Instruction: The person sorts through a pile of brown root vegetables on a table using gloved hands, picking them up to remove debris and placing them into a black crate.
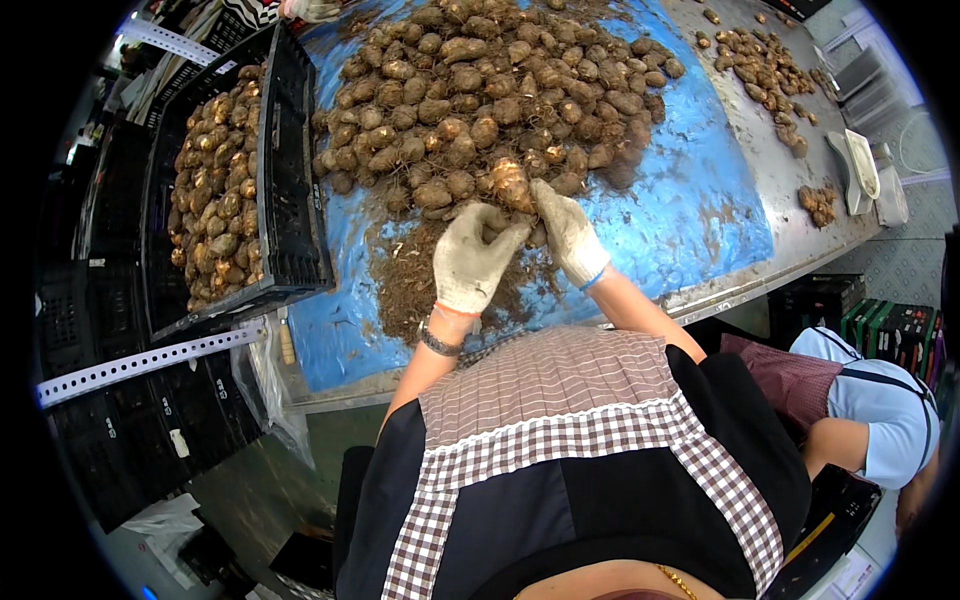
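Note:
A brown taro root (pixel 511 184), paler in patches than most in the heap, is held up at the near edge of the taro pile (pixel 470 80). My right hand (pixel 570 236), in a whitish work glove, grips it from the right with the thumb along its side. My left hand (pixel 468 262), gloved and soiled, curls round with its fingertips pinched at the root's lower end; some of those fingertips are hidden. Below both hands, loose soil and root hairs (pixel 400 285) lie on the blue plastic sheet (pixel 690 215).
At left stands a black crate (pixel 270 180) filled with taro. More taro roots (pixel 765 75) lie on the metal table (pixel 735 258) at right, near a white scale (pixel 856 170). A person in light blue (pixel 890 420) is at lower right. Another gloved hand (pixel 312 10) shows at the top.

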{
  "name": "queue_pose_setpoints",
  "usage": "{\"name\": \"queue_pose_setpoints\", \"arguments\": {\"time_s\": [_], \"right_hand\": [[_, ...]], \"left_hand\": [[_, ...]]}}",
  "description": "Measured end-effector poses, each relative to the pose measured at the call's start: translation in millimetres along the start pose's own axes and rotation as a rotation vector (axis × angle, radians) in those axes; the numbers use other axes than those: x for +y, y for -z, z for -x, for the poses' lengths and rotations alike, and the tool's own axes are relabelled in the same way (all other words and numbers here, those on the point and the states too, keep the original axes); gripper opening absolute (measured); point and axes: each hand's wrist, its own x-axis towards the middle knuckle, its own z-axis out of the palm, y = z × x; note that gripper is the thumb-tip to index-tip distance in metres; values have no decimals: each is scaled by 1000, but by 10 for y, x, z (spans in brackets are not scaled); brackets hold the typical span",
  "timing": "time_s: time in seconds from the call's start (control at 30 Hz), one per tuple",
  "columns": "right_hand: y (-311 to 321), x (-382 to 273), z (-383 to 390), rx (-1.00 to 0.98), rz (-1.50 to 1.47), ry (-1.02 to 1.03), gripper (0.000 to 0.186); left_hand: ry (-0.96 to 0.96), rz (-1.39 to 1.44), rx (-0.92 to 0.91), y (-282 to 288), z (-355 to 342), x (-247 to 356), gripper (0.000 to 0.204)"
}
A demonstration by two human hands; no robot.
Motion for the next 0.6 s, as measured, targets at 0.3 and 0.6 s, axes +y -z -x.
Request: {"name": "queue_pose_setpoints", "arguments": {"time_s": [0.3,0.6], "right_hand": [[-132,-170,36,-95,30,87,41],[39,-426,-83,-248,215,46,34]], "left_hand": [[23,8,-36,60,-44,-78,34],[-168,-258,-43,-1,97,-154,29]]}}
